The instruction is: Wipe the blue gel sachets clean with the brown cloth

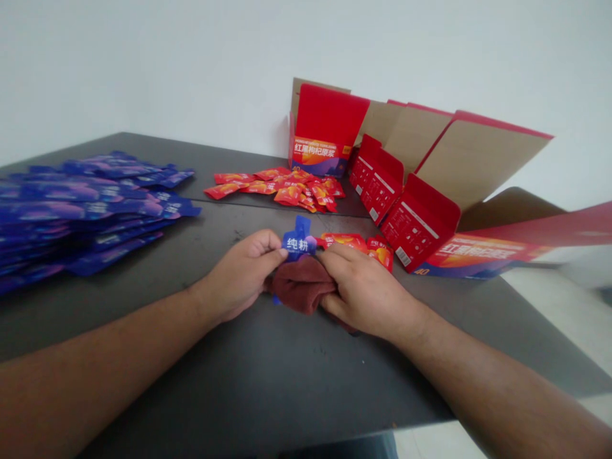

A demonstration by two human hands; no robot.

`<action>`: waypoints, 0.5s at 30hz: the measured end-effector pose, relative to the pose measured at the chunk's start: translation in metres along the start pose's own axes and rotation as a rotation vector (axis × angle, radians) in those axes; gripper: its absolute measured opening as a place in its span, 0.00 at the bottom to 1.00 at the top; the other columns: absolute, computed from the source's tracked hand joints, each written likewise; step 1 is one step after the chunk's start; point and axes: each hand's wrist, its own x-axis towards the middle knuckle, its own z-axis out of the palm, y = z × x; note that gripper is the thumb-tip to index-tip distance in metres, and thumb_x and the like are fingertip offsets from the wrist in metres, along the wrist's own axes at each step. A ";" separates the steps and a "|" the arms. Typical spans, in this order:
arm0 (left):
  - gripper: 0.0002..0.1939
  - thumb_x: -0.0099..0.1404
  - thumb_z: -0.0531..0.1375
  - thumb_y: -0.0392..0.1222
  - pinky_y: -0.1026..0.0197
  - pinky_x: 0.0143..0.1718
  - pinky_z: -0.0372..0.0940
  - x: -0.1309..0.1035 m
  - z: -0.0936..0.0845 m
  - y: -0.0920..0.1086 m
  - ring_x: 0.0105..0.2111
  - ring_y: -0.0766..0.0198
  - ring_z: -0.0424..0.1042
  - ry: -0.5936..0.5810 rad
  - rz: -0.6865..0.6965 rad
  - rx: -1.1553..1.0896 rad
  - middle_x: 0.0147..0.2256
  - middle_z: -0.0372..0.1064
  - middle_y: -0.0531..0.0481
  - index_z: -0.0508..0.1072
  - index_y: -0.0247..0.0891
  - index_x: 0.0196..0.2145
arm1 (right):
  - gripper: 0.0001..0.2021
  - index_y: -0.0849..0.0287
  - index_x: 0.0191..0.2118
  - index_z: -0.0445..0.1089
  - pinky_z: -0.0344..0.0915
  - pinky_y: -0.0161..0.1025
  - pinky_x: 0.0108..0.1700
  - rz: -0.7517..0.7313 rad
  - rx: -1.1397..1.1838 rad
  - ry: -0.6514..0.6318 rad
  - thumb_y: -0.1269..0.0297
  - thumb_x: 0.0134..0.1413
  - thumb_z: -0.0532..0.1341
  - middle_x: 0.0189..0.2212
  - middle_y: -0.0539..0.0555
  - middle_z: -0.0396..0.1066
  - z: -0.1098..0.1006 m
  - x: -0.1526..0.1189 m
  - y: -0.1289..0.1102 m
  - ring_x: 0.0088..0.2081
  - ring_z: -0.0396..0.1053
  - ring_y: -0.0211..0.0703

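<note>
Dark table [248,376]: hands, cloth [303,284], sachet [298,242].

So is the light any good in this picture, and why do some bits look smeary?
Head view: light soft and even on the wall, no harsh glare; lettering readable on the small blue packet between the hands; smearing on the blue pile at left and the open box at far right, perhaps from camera motion or the lens edges, I can't tell which.

Blue sachet [297,243] — in left hand [245,271]
</note>
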 end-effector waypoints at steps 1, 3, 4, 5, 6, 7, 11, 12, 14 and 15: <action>0.11 0.62 0.67 0.39 0.69 0.25 0.61 0.000 0.000 0.000 0.22 0.70 0.64 -0.002 -0.001 0.005 0.24 0.66 0.56 0.66 0.39 0.31 | 0.08 0.60 0.44 0.71 0.70 0.45 0.48 -0.012 0.005 -0.016 0.71 0.59 0.63 0.43 0.58 0.73 0.000 0.000 0.000 0.45 0.71 0.50; 0.11 0.63 0.67 0.39 0.69 0.25 0.61 0.000 -0.001 -0.001 0.23 0.70 0.65 -0.008 0.004 0.019 0.24 0.67 0.56 0.67 0.39 0.31 | 0.08 0.59 0.45 0.71 0.70 0.44 0.49 -0.068 0.026 -0.074 0.70 0.60 0.64 0.43 0.57 0.74 0.000 0.001 -0.001 0.46 0.71 0.50; 0.10 0.63 0.67 0.39 0.69 0.25 0.62 0.000 -0.001 -0.002 0.23 0.70 0.66 -0.011 0.007 0.024 0.24 0.67 0.56 0.67 0.39 0.31 | 0.08 0.59 0.45 0.72 0.70 0.44 0.49 -0.095 0.034 -0.101 0.69 0.60 0.65 0.44 0.57 0.74 0.001 0.001 -0.001 0.47 0.72 0.50; 0.10 0.63 0.67 0.39 0.69 0.25 0.62 -0.001 -0.002 -0.002 0.23 0.70 0.66 -0.012 0.010 0.026 0.24 0.67 0.56 0.67 0.39 0.32 | 0.08 0.59 0.45 0.72 0.70 0.44 0.49 -0.109 0.037 -0.114 0.69 0.60 0.65 0.44 0.57 0.74 0.001 0.001 -0.002 0.47 0.72 0.50; 0.11 0.63 0.67 0.39 0.68 0.25 0.62 -0.001 -0.002 -0.002 0.23 0.70 0.66 -0.010 0.009 0.023 0.24 0.67 0.56 0.67 0.39 0.32 | 0.08 0.59 0.46 0.72 0.70 0.44 0.49 -0.104 0.033 -0.110 0.69 0.60 0.65 0.44 0.57 0.74 0.000 0.001 -0.001 0.47 0.72 0.50; 0.11 0.63 0.67 0.39 0.68 0.25 0.62 -0.001 -0.002 -0.002 0.23 0.70 0.65 -0.007 0.008 0.016 0.24 0.67 0.56 0.67 0.39 0.32 | 0.08 0.59 0.46 0.72 0.70 0.45 0.49 -0.078 0.023 -0.089 0.69 0.60 0.64 0.44 0.57 0.74 0.000 0.001 -0.001 0.47 0.72 0.50; 0.11 0.62 0.67 0.39 0.65 0.26 0.65 -0.002 0.000 0.000 0.24 0.67 0.67 -0.010 -0.016 -0.006 0.26 0.69 0.55 0.66 0.40 0.32 | 0.07 0.59 0.44 0.71 0.70 0.46 0.47 0.047 -0.020 0.011 0.69 0.60 0.63 0.44 0.59 0.73 -0.001 0.001 0.001 0.44 0.71 0.50; 0.12 0.62 0.67 0.39 0.65 0.26 0.65 -0.002 0.000 0.000 0.24 0.67 0.67 -0.009 -0.017 -0.004 0.26 0.69 0.55 0.66 0.40 0.31 | 0.06 0.59 0.44 0.70 0.70 0.46 0.47 0.045 -0.016 0.010 0.69 0.60 0.63 0.43 0.58 0.73 -0.001 0.001 0.002 0.44 0.71 0.50; 0.12 0.61 0.68 0.39 0.67 0.26 0.64 -0.001 -0.001 0.000 0.23 0.68 0.66 -0.007 -0.005 0.002 0.25 0.68 0.56 0.66 0.39 0.31 | 0.07 0.59 0.44 0.71 0.70 0.45 0.48 -0.018 0.014 -0.035 0.70 0.60 0.63 0.43 0.57 0.73 -0.001 0.001 0.002 0.45 0.71 0.49; 0.12 0.61 0.69 0.40 0.67 0.25 0.63 -0.001 -0.001 0.000 0.23 0.69 0.66 -0.010 0.004 0.005 0.24 0.67 0.56 0.66 0.39 0.31 | 0.08 0.58 0.45 0.71 0.70 0.44 0.49 -0.061 0.033 -0.067 0.70 0.60 0.63 0.44 0.57 0.73 0.000 0.001 0.001 0.46 0.71 0.49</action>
